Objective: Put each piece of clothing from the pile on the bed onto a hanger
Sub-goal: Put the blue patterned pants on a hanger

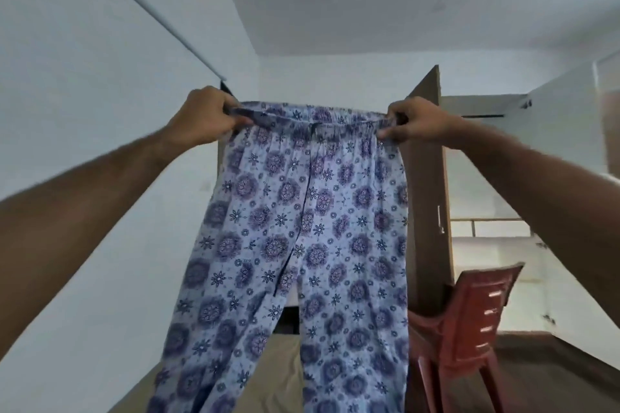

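Patterned trousers (pixel 302 228) held up at waistband, legs hanging toward bed (pixel 278 375). Left hand (pixel 204 117) and right hand (pixel 416 126), fingers clamped on corners, spread apart, likely to straighten before hanging. No hanger visible.

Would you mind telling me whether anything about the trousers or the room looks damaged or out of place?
Nothing stands out. The patterned trousers hang straight, stretched at the waistband between the left hand and right hand, with no tear visible. The red chair stands upright beside the open wardrobe.
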